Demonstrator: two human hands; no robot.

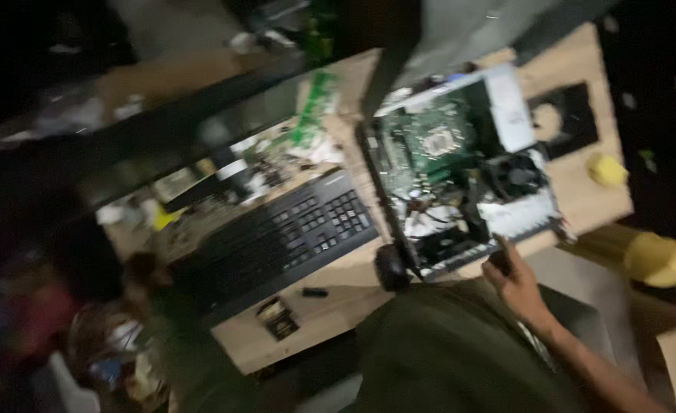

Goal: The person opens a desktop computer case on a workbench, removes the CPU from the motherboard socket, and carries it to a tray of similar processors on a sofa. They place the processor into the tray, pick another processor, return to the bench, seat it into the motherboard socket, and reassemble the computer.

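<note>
Right hand (515,279): lower right, closed around a small dark object (500,260) at the open computer case (460,168) edge.
Left hand: out of view.
Advice: steady grip, avoid the board.

1. The open computer case (460,168) shows a green circuit board (429,141) and pale silver-grey metal walls.
2. Left of the case, the keyboard (277,233) is black.
3. Just below the case's near corner, the mouse (391,266) is black.
4. Under the case, the table (338,302) is light wood grain.
5. Right of the case lies a yellow lump (607,170).
</note>
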